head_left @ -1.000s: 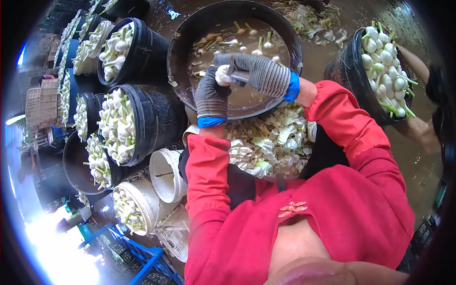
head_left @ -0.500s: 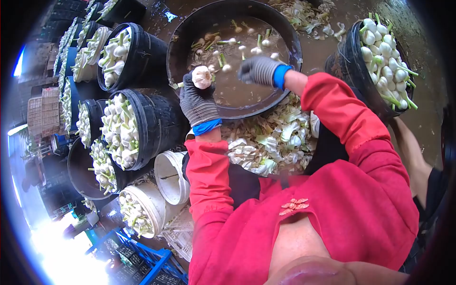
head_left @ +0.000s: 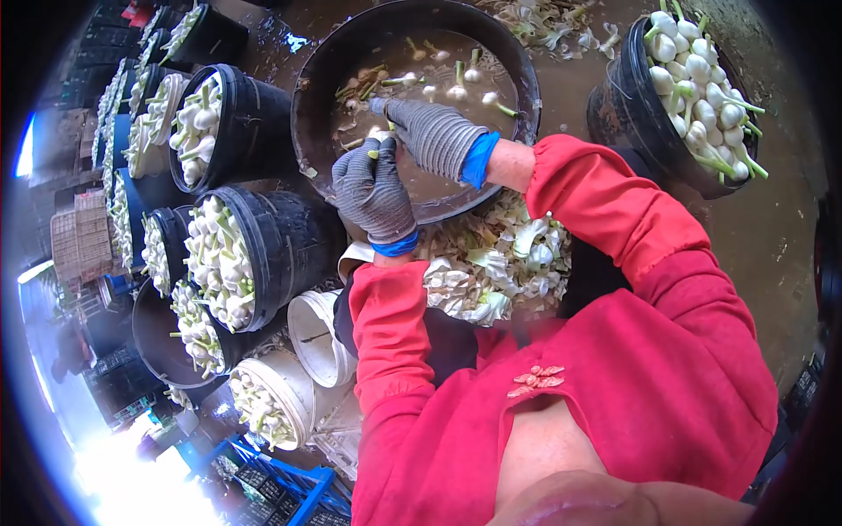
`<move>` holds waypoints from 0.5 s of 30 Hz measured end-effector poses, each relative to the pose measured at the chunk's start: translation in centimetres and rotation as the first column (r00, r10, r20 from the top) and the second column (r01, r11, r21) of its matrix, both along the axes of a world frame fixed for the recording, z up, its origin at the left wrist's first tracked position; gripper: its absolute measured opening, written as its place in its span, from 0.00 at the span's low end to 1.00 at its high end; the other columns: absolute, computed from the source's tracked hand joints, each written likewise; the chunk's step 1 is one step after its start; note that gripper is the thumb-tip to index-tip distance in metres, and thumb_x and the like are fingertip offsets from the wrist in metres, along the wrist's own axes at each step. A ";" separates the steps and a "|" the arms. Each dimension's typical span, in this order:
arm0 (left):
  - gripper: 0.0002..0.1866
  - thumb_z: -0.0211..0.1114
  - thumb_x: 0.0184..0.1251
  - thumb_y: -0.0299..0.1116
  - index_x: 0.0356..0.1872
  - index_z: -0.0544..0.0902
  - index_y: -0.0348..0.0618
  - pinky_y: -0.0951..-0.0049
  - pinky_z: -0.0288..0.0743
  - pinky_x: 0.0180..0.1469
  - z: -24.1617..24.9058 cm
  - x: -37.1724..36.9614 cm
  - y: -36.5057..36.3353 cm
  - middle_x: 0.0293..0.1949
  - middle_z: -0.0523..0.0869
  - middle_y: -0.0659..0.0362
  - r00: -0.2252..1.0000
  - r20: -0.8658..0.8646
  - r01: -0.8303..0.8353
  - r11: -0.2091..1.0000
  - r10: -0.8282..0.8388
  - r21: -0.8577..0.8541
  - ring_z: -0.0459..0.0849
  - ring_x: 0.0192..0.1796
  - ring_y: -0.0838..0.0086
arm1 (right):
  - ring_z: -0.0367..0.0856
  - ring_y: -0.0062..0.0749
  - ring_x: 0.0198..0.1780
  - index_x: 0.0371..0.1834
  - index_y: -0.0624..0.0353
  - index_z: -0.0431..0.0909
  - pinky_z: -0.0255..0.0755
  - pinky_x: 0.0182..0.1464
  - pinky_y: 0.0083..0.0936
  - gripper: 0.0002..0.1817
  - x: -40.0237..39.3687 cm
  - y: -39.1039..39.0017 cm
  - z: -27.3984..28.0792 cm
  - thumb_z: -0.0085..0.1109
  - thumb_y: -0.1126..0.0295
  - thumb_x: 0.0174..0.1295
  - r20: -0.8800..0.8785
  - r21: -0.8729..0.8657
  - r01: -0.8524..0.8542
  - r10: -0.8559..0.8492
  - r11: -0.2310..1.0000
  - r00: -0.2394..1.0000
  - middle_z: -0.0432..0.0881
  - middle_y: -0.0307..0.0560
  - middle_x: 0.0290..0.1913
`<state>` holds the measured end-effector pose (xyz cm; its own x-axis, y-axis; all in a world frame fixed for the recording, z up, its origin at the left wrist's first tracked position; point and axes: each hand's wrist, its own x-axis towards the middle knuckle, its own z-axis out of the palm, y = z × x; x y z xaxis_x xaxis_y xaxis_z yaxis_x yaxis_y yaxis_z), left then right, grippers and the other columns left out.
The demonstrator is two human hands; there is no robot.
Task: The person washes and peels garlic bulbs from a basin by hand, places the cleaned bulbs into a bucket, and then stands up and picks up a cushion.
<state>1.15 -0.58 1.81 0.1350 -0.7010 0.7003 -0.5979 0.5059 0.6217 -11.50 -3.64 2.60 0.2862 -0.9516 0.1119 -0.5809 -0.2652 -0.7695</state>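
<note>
My left hand (head_left: 375,195), in a grey knit glove with a blue cuff, is closed round a garlic bulb (head_left: 381,137) over the near side of a big dark tub. Gloved fingers cover much of the bulb, and a yellowish stem end pokes out between them. Right beside it, my right hand (head_left: 438,138) has its fingers curled together at the bulb's top; what they pinch is hidden. Muddy water fills the tub (head_left: 303,123), where several loose garlic bulbs (head_left: 457,92) with cut green stems lie beyond my hands.
Black buckets (head_left: 294,250) heaped with garlic crowd the left side, beside a white bucket (head_left: 303,386) of garlic. Another full black bucket (head_left: 614,114) stands at right. Peeled husks (head_left: 500,263) pile up between the tub and my body. A blue metal frame (head_left: 307,482) is at lower left.
My right hand has moved left from over the water to meet my left hand at the garlic bulb. The bulb, earlier showing plainly above the left fingers, is now mostly covered.
</note>
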 end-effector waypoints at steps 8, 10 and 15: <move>0.06 0.60 0.63 0.31 0.33 0.80 0.39 0.81 0.71 0.33 0.5 1.9 -0.3 0.29 0.81 0.62 0.426 -0.899 0.491 0.806 0.108 0.329 0.77 0.30 0.78 | 0.72 0.16 0.28 0.55 0.54 0.72 0.72 0.30 0.18 0.17 -1.3 -0.8 0.2 0.47 0.75 0.63 0.564 0.461 -0.109 -0.196 0.881 0.802 0.76 0.37 0.30; 0.07 0.55 0.66 0.33 0.35 0.78 0.40 0.82 0.70 0.34 -0.9 2.8 -1.4 0.30 0.80 0.61 0.219 -0.968 0.618 0.750 0.123 0.235 0.77 0.32 0.79 | 0.74 0.19 0.28 0.50 0.53 0.76 0.72 0.30 0.19 0.15 -0.8 -0.7 -1.2 0.49 0.76 0.61 0.555 0.417 -0.129 -0.141 0.900 0.820 0.78 0.38 0.30; 0.06 0.52 0.66 0.36 0.35 0.75 0.48 0.83 0.64 0.22 -1.0 5.5 -1.9 0.24 0.73 0.65 -0.060 -0.958 0.670 0.723 0.281 0.170 0.69 0.20 0.81 | 0.80 0.35 0.36 0.44 0.53 0.79 0.74 0.39 0.27 0.14 0.3 2.5 -3.4 0.56 0.75 0.54 0.121 0.113 -0.592 0.580 0.798 0.805 0.83 0.45 0.37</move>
